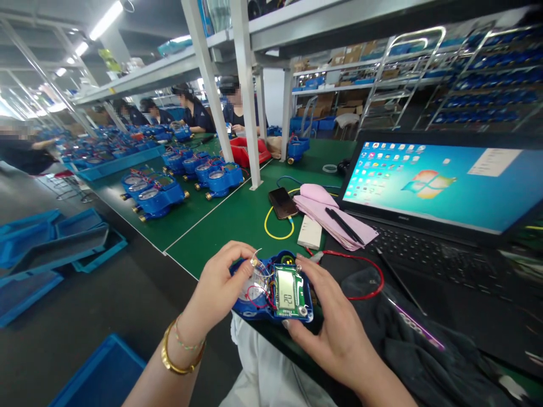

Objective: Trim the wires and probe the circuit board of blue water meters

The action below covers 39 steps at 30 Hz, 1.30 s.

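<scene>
Both of my hands hold a blue water meter (254, 308) at the near edge of the green bench. Its top is open, showing a green circuit board with an LCD (287, 291) and thin red wires. My left hand (220, 285) grips the meter's left side, fingers pinched near a wire end over the clear dial. My right hand (328, 322) wraps round the right side, thumb beside the board. A red wire (373, 265) loops from the meter onto the bench.
An open laptop (441, 186) stands at the right. A phone (282, 202), pink cloth with a pen (339, 223), white box (310, 232) and yellow cable lie behind the meter. Several blue meters (159, 195) sit left. Other people work far back. Blue trays (51, 243) lie on the floor.
</scene>
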### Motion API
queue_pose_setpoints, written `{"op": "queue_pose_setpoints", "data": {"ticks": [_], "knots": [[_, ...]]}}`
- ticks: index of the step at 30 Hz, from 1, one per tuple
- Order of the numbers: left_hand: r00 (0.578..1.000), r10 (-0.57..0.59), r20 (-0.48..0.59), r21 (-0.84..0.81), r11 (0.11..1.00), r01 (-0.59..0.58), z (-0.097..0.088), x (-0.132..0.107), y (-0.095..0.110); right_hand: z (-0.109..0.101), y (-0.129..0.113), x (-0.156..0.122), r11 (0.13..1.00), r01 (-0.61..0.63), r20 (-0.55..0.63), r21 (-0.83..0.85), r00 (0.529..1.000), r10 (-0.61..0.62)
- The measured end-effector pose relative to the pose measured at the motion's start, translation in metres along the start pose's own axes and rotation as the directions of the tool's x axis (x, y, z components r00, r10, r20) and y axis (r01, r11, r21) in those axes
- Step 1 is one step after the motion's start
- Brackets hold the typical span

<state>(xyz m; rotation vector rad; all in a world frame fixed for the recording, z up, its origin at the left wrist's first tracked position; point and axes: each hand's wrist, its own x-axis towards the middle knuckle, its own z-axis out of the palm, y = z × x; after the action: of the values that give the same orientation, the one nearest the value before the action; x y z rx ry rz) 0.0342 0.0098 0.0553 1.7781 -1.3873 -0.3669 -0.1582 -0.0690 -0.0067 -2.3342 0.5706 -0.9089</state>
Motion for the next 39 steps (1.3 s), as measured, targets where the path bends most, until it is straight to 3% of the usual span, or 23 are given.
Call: {"op": "queue_pose_setpoints", "data": {"ticks": [8, 12, 15, 17, 19, 22, 25, 27, 30, 39], "knots": [[0.97, -0.075, -0.231, -0.28, 0.96, 0.008, -0.002, -0.005, 0.005, 0.001, 0.002, -0.001, 1.0, -0.008, -0.009, 0.012, 1.0, 0.008], [0.939, -0.104, -0.328, -0.327, 0.945, -0.009, -0.003, -0.009, 0.005, 0.001, 0.002, 0.0, 0.999, -0.007, -0.008, 0.036, 1.0, 0.007], [0.892, -0.13, -0.432, -0.345, 0.938, -0.031, -0.008, -0.015, 0.005, 0.0, 0.002, 0.001, 0.999, -0.017, -0.007, 0.052, 1.0, 0.017], [0.879, -0.09, -0.469, -0.29, 0.955, -0.057, -0.013, -0.019, 0.006, 0.0, 0.003, 0.002, 0.998, -0.01, -0.017, 0.06, 1.0, 0.011], [0.91, 0.02, -0.414, -0.139, 0.987, -0.085, -0.016, -0.022, 0.01, 0.0, 0.003, 0.002, 0.998, -0.004, -0.021, 0.066, 1.0, 0.005], [0.977, 0.162, -0.141, 0.119, 0.982, -0.146, -0.014, -0.026, 0.015, 0.001, 0.004, 0.002, 0.997, 0.002, -0.018, 0.076, 1.0, 0.0], [0.975, 0.179, 0.13, 0.243, 0.948, -0.206, -0.004, -0.027, 0.012, 0.001, 0.005, 0.002, 0.995, 0.016, -0.024, 0.1, 1.0, -0.014], [0.96, 0.168, 0.225, 0.288, 0.93, -0.23, 0.003, -0.027, 0.007, 0.001, 0.005, 0.003, 0.994, 0.019, -0.016, 0.112, 1.0, -0.018], [0.949, 0.187, 0.252, 0.339, 0.902, -0.268, 0.008, -0.028, -0.001, -0.005, 0.001, 0.0, 0.994, -0.005, 0.023, 0.109, 1.0, 0.003], [0.905, 0.398, 0.15, 0.486, 0.768, -0.418, 0.014, -0.018, -0.023, -0.039, -0.013, -0.036, 0.99, -0.093, 0.036, 0.104, 0.995, 0.09]]}}
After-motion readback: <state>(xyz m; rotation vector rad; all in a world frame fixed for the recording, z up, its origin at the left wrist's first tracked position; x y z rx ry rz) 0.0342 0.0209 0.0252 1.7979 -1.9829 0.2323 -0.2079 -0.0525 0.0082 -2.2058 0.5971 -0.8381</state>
